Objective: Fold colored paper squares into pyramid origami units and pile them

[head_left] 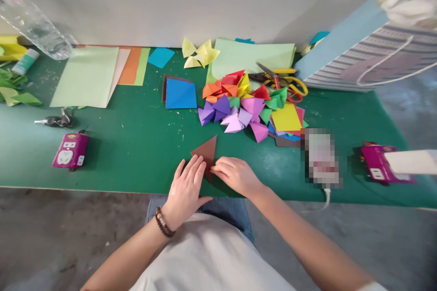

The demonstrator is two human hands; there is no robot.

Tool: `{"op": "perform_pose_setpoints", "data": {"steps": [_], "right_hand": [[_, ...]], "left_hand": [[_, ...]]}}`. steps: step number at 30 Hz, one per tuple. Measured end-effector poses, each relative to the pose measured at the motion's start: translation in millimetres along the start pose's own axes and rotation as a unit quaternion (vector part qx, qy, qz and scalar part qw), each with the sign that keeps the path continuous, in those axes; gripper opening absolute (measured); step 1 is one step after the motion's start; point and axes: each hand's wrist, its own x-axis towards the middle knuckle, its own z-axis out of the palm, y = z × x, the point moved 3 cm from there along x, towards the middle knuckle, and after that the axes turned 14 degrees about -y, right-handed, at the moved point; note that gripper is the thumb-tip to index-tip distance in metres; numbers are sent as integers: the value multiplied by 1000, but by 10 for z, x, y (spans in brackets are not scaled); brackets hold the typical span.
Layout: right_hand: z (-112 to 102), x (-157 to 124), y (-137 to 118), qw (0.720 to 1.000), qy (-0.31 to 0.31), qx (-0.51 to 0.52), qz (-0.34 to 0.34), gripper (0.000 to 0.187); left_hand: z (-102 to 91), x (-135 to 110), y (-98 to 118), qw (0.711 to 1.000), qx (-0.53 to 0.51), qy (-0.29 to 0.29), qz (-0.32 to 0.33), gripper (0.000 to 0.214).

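Head | brown paper triangle (205, 154) | between left hand (184, 191), right hand (236, 175), touching both

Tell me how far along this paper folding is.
Done: a heap of folded paper shapes sits mid-table. In hand: a brown paper triangle, touched by the left hand and right hand. Left: flat sheets remain, including blue paper squares and pale green sheets.

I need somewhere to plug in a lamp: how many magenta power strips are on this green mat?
2. One magenta plastic power strip lies toward the left of the green mat; the other lies at the right, partly behind a white object. Others may be hidden.
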Motion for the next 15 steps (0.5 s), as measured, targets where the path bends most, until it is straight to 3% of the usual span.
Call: {"op": "perform_pose_setpoints", "data": {"steps": [9,13,15], "right_hand": [[67,-183,-220,998,-22,50,-12,19],[-91,-201,-191,983,36,165,76,9],[-199,-119,-158,978,49,161,126,28]], "left_hand": [[-8,2,-19,1000,-5,-10,4,89],[-49,-11,-33,999,-34,-1,21,85],[-67,-25,-21,998,-44,10,35,79]]}}
